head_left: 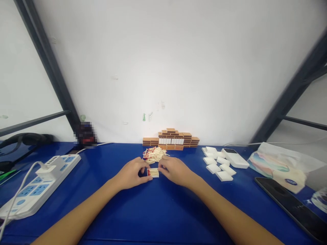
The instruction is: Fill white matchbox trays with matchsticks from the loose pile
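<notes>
A small open matchbox tray [153, 173] filled with matches lies on the blue table [158, 211] between both hands. My left hand [133, 174] pinches its left end with curled fingers. My right hand [173, 170] grips its right end, fingers closed. Just behind lies a loose heap of red-tipped matches [154, 154]. Against the white wall stands a stack of brown matchboxes [171, 139].
Several white empty trays [217, 163] and a white device [235, 158] lie to the right, beside a tissue pack [276, 166] and a dark phone [293, 206]. At the left sits a white power strip [38, 185] with its cable.
</notes>
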The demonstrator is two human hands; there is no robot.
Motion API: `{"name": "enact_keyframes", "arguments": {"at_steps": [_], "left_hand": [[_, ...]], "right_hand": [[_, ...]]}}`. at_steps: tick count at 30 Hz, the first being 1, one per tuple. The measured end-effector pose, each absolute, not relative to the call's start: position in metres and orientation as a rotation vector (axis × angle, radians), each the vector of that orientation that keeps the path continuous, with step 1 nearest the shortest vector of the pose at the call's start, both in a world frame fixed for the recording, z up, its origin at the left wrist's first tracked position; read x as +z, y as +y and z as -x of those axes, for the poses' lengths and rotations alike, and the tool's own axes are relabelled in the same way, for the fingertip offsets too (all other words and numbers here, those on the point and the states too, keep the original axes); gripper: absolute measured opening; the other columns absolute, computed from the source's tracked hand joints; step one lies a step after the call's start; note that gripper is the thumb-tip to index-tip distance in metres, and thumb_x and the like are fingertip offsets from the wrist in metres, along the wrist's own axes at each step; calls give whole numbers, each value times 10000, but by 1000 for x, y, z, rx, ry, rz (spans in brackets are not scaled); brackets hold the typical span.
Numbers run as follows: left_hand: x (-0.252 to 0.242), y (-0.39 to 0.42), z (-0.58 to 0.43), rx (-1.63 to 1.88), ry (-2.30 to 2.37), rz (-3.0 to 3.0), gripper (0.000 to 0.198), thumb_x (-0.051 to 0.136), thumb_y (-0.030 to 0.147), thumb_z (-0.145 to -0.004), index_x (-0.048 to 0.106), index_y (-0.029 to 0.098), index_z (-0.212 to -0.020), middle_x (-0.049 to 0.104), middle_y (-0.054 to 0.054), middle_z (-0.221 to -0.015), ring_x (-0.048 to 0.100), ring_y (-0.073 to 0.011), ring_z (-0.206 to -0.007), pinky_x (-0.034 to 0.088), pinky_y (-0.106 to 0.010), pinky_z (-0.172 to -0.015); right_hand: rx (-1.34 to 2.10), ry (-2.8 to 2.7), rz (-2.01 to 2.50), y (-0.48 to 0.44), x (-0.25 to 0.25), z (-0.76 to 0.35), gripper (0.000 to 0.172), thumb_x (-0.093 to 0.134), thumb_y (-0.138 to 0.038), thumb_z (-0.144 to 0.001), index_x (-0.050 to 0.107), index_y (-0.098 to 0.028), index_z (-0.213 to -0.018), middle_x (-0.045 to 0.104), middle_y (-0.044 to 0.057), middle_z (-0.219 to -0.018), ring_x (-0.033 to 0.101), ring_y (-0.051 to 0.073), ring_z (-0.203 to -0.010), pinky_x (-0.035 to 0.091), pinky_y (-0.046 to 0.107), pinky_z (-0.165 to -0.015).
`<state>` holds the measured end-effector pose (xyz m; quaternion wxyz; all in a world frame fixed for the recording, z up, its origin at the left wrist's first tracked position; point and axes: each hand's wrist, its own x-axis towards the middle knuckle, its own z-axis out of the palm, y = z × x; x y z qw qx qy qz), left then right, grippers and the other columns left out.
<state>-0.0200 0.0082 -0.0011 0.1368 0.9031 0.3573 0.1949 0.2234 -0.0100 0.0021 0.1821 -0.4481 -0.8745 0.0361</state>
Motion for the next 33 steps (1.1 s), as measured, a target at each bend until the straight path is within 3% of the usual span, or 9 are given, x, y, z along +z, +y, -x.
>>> {"name": "enact_keyframes", "arguments": {"at_steps": [12, 23, 28, 33], "left_hand": [[-12, 9, 16, 652, 1092, -2521, 352, 735, 523, -837, 734, 233, -1035, 612, 8, -739, 542, -159, -686, 381, -277, -625], [-14, 6, 12, 552, 1109, -2466, 368, 688, 542, -863, 711, 225, -1049, 550, 43, -628, 500, -130, -567, 303, -253, -544], [-15, 7, 13, 573, 1092, -2505, 339, 693, 522, -866, 707, 224, -1026, 540, 42, -638, 489, -129, -576, 308, -255, -550], [-15, 7, 13, 613, 1121, -2486, 350, 682, 522, -866, 706, 218, -1038, 519, 47, -618, 476, -124, -552, 298, -253, -542]], "right_hand": [[-65, -2274, 1453, -1, 4, -232, 150, 572, -218, -993, 641, -187, -863, 666, 36, -863, 576, 148, -723, 320, 275, -641], [163, -2347, 1197, -7, -3, -222, 140, 572, -211, -980, 674, -189, -886, 633, 8, -781, 540, 136, -703, 328, 246, -648], [186, -2413, 1134, -9, -12, -218, 219, 530, -80, -912, 690, -205, -997, 645, 20, -894, 570, 144, -783, 347, 247, -678], [100, -2398, 1154, -8, -13, -221, 253, 512, -91, -929, 689, -214, -1060, 652, 31, -949, 585, 148, -793, 362, 257, -694]]}}
